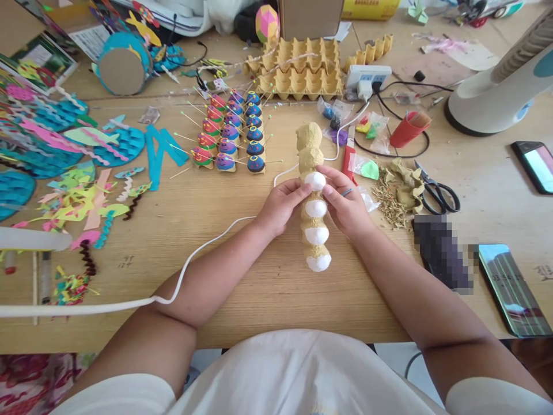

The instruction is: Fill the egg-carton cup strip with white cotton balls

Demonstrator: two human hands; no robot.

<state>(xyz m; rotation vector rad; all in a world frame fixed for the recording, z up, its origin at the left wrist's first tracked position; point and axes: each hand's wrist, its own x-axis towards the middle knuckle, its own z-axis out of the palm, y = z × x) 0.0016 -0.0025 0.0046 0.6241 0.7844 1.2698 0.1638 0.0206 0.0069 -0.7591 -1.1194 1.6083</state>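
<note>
An egg-carton strip (314, 222) of joined bumps is held over the table between both my hands. White clay or a similar white covering caps several of its lower bumps, while the two at the far end are bare yellowish cardboard. My left hand (283, 206) grips the strip's left side, thumb on the third bump from the far end. From the right, my right hand (348, 203) holds the same bump with thumb and fingers. Farther back stand painted egg-carton strips (230, 132) in red, purple and blue, with pins stuck in them.
Scissors (438, 193), carton scraps (395, 196), a red-handled cutter (348, 158) and bagged coloured clay (371, 129) lie right. An egg tray (302, 66) and power strip (368, 75) stand behind. Paper cutouts (86, 199) cover the left. A white cable (190, 259) crosses my left arm.
</note>
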